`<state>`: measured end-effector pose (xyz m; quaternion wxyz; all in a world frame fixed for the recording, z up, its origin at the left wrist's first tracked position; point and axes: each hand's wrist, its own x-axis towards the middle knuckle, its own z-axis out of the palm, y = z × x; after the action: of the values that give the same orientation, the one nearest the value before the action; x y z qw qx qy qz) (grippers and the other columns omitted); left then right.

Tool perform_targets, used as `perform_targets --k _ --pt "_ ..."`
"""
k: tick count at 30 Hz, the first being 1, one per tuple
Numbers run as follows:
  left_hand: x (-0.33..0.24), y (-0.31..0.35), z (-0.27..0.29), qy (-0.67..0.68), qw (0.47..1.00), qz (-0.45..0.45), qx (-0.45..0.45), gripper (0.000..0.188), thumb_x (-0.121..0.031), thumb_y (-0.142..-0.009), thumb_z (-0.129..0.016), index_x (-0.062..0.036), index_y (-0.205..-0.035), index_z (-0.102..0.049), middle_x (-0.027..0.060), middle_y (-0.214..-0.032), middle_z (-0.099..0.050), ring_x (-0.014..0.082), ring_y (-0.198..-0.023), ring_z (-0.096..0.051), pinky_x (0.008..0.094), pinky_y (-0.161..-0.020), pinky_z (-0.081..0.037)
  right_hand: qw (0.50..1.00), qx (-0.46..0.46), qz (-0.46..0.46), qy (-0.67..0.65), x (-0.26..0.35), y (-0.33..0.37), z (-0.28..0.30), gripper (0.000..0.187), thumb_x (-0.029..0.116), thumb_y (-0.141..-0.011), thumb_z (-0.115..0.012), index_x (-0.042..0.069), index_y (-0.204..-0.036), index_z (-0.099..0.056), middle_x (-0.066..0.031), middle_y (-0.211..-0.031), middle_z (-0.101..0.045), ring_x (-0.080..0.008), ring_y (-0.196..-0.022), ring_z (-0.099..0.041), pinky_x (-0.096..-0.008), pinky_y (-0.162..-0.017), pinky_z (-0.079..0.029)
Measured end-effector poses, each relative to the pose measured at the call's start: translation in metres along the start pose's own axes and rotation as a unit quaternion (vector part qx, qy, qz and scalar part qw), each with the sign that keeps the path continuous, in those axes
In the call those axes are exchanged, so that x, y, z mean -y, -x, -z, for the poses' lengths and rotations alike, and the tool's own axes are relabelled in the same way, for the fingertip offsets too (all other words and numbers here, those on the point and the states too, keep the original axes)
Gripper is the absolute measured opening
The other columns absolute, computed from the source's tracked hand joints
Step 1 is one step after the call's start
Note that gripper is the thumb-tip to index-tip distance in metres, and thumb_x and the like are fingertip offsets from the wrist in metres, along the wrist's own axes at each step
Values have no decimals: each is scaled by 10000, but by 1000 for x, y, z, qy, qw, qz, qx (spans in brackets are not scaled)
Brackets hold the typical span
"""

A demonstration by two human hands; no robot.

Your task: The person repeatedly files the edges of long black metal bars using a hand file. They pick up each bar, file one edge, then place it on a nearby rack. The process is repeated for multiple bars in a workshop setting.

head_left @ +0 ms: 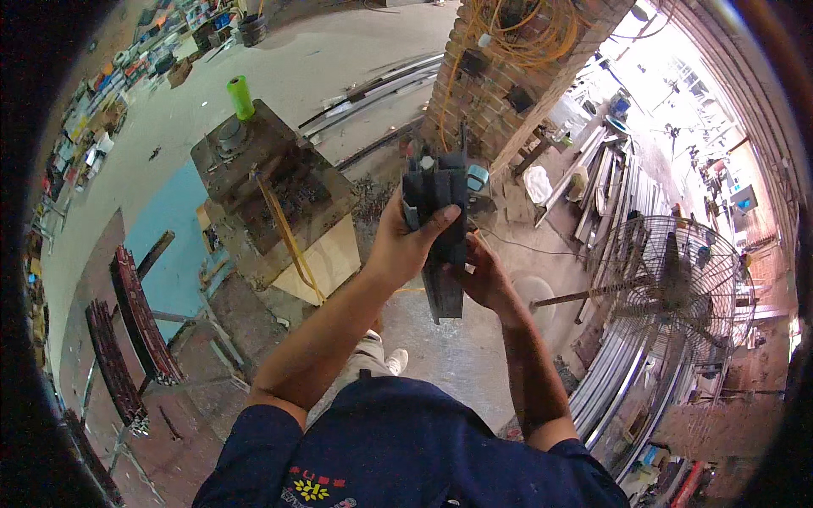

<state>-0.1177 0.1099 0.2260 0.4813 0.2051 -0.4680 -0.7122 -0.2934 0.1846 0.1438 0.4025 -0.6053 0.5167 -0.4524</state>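
Head view: one dark, ribbed profile (pixel 442 182), probably metal, lodged in a two-handed grasp in front of the torso. Perhaps one length, perhaps several stacked; cannot tell. Runs lengthwise away from the body; exact tilt not readable.

Grip, left: left hand (pixel 396 245) clasped round the left side of the profile, thumb laid across its face. Grip, right: right hand (pixel 484 275) grasping the right side, slightly nearer the body, fingers bent, tips partly hidden; pressure not readable.

Handling notes, by judgement: Best supported from both sides at once, as now. Keep the left thumb flat on the face to check rolling. Set the right fingers well along the side, so as to spread the load. Keep skin off the cut ends, probably sharp. Turn slowly and close to the torso, with room for both ends to swing.

Surroundings, left of the grip: brown metal bench (pixel 292 144), with yellowish lever (pixel 284 229) slanting toward the body and bright green roll (pixel 240 97) at the far corner. Farther left, nearer the body: bundles of dark lengths (pixel 140 305). Right of the grip: large caged fan (pixel 677 279); below it, silvery lengths (pixel 614 364). Beyond the grip: brick pillar (pixel 453 89), hung with coiled orange hose (pixel 546 46).
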Motion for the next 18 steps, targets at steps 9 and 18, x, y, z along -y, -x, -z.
perform_targets --k 9,18 --pt "-9 -23 -14 7 999 4 -34 303 -97 -886 -707 -62 -1164 -591 8 -1055 -655 110 -937 -590 278 -839 -485 968 22 -58 -245 23 -4 5 392 35 -867 -684 4 -1227 -532 -62 -1132 -623 -155 -1034 -603 -319 -912 -508" --pt "-2 -14 -12 37 999 -28 -9 471 -97 -886 -705 -66 -1277 -444 59 -1121 -603 150 -918 -605 285 -755 -525 986 -47 -64 -147 7 -16 19 369 49 -803 -754 17 -1116 -561 -30 -1022 -621 -135 -946 -587 -307 -833 -505"
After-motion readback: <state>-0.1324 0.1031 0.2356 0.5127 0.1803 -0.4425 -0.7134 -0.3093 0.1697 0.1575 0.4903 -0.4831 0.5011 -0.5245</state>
